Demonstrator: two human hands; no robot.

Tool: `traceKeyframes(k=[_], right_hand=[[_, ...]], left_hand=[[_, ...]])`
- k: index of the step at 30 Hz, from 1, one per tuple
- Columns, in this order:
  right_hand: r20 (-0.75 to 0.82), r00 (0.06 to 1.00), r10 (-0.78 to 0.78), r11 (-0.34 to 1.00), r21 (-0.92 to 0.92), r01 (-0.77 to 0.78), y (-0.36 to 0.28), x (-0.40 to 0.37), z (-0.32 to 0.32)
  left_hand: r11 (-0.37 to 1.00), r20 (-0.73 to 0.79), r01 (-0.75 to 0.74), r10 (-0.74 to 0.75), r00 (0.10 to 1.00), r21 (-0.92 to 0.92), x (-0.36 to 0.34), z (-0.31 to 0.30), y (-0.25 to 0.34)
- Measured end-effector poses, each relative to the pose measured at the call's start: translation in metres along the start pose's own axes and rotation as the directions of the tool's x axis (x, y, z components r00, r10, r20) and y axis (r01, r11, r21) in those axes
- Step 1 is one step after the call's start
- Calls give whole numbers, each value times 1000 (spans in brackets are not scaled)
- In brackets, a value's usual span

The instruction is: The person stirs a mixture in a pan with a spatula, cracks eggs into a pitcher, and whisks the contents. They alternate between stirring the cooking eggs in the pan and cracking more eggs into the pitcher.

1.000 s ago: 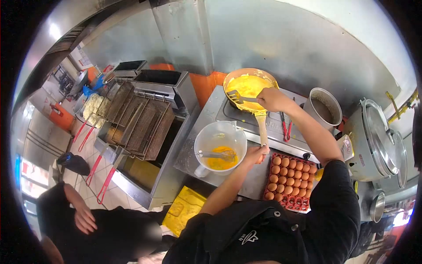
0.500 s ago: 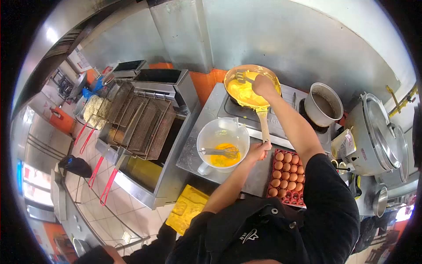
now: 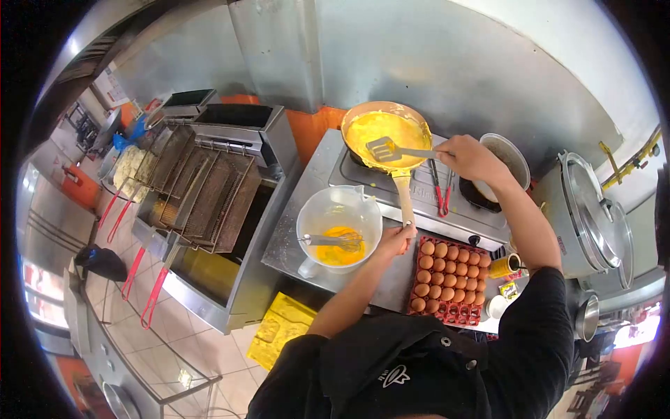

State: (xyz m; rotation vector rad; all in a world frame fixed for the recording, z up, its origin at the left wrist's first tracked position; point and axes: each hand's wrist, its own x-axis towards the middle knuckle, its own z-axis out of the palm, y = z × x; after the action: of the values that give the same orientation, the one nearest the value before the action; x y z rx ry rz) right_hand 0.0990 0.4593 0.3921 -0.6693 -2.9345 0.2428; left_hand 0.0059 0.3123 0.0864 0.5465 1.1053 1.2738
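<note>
My left hand (image 3: 396,239) is closed around the end of the long handle of a frying pan (image 3: 403,202). Yellow egg (image 3: 380,131) covers the inside of the pan, which sits over the stove (image 3: 457,192). In my right hand (image 3: 469,157) is a slotted spatula (image 3: 394,149), its blade above the pan's near rim. Close to my left hand stands a clear plastic jug (image 3: 307,216) with beaten egg in the bottom. A whisk (image 3: 335,241) lies inside it. To the right is a red tray (image 3: 457,321) of brown eggs (image 3: 450,267).
Deep fryers with wire baskets (image 3: 209,192) and red handles stand on the left. A pot (image 3: 506,150) is on the right burner, beside red-handled tongs (image 3: 443,199). A large lidded cooker (image 3: 590,209) stands far right. A yellow crate (image 3: 283,328) is below the counter.
My right hand has drawn the spatula back from the egg towards the right and nearer to me. The egg now lies flatter. My left hand keeps its hold on the handle.
</note>
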Motion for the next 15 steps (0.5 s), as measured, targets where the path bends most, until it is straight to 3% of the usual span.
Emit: traceKeyframes(k=[3, 9, 11, 15], right_hand=[[79, 996, -40, 998, 58, 35, 3, 1, 10], [146, 984, -103, 990, -85, 116, 26, 20, 31], [190, 982, 12, 981, -191, 25, 21, 19, 27], [171, 983, 75, 951, -310, -18, 52, 24, 55]], left_hand=[[1000, -23, -30, 30, 999, 0, -12, 8, 10], [999, -42, -34, 36, 998, 34, -1, 4, -3], [998, -56, -23, 26, 998, 57, -7, 6, 3], [999, -8, -51, 51, 999, -8, 5, 1, -12]])
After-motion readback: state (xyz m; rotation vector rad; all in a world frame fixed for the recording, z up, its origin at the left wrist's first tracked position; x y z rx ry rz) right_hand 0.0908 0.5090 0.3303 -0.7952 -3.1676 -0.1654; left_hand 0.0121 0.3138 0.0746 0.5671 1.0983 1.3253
